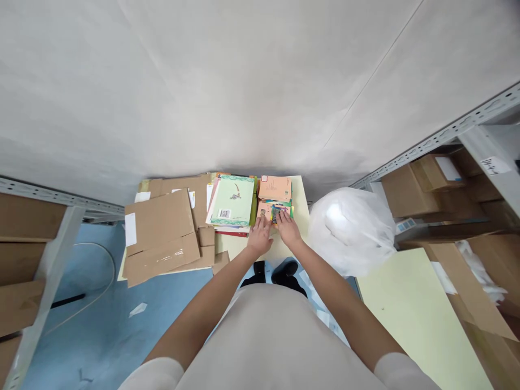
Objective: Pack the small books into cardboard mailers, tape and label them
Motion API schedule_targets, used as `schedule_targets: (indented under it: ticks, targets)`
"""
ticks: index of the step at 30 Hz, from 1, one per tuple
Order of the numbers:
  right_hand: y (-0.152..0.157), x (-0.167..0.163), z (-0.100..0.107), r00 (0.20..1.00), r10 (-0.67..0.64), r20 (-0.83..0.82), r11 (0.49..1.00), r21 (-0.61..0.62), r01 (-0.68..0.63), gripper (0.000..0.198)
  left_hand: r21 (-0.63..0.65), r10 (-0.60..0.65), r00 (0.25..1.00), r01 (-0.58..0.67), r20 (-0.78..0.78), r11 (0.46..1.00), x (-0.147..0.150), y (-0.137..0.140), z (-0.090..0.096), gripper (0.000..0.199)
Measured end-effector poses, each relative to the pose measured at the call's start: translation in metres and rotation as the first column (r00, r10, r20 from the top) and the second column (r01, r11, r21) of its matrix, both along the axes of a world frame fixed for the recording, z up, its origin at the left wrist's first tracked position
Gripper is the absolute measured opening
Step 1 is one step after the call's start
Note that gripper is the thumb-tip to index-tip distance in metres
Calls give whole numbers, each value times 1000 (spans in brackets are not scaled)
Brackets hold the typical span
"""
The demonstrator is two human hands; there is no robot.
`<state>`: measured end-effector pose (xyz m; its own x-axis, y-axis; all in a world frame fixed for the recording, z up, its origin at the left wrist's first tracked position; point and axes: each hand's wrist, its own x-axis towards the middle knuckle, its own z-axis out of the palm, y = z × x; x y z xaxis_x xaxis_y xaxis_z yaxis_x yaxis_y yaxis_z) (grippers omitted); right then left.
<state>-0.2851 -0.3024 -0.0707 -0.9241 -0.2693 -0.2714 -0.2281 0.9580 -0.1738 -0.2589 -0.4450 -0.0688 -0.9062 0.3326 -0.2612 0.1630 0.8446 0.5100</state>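
Two piles of small books lie near the right end of a pale yellow table [301, 203]. My left hand [259, 236] touches the lower left of the nearer pile, its fingers stretched out and its thumb apart. On the colourful cover of that small book [276, 208], the fingers of my right hand [287, 227] lie outstretched. Just behind is the other pile, topped by a salmon-pink booklet [275, 188]. To the left stands a stack of larger books with a light green book [233, 200] on top, barcode showing. The undersides of my fingers are hidden.
Flattened cardboard [160, 222] covers the table's left part and overhangs its front edge. A large white plastic bag [351, 230] bulges at the table's right. Shelves with cardboard boxes [410, 187] flank both sides, and a second pale tabletop [422, 314] lies at right.
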Motion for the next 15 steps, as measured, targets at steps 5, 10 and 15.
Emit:
schedule_targets:
  ticks: [5, 10, 15]
  targets:
    - [-2, 16, -3, 998, 50, -26, 999, 15, -50, 58, 357, 147, 989, -150, 35, 922, 27, -13, 1, 42]
    - [-9, 18, 8, 996, 66, -52, 995, 78, -61, 49, 524, 332, 778, -612, 533, 592, 42, -12, -6, 35]
    - [-19, 23, 31, 1000, 25, -1, 995, 97, -25, 38, 556, 267, 705, -692, 657, 460, 30, 2, 0, 52]
